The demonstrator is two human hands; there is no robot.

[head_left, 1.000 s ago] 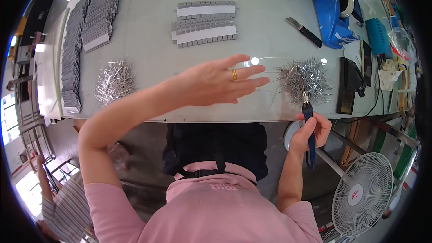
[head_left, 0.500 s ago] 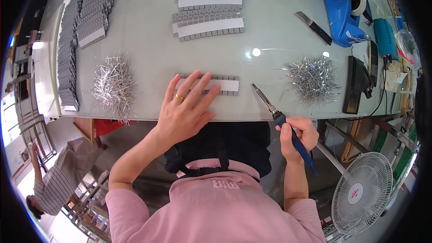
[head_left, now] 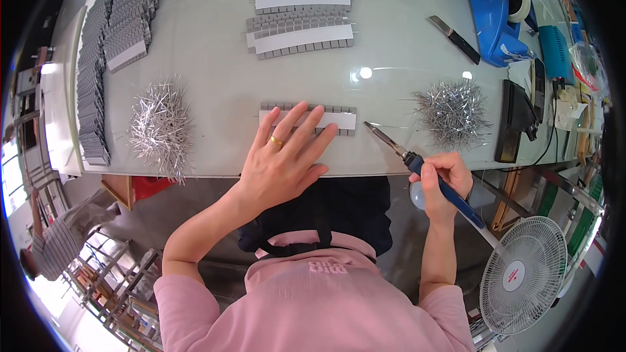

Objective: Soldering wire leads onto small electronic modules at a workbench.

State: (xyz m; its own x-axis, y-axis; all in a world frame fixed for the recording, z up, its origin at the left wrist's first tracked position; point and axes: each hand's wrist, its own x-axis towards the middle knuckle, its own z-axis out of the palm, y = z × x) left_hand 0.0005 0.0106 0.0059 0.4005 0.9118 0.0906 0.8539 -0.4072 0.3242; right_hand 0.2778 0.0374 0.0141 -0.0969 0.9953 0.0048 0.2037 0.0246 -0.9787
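A gray strip (head_left: 344, 122), likely light and stiff, is steadied mid-length by the unclenched left hand (head_left: 279, 158), a soldering iron (head_left: 413, 161) being grasped in the right hand (head_left: 445, 184).

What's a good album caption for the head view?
Left hand spread over a grey strip, right hand holding a soldering iron near its end.

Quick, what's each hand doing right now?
Left hand: open, fingers spread, resting on the grey segmented strip.
Right hand: closed, holding the blue-handled soldering iron.
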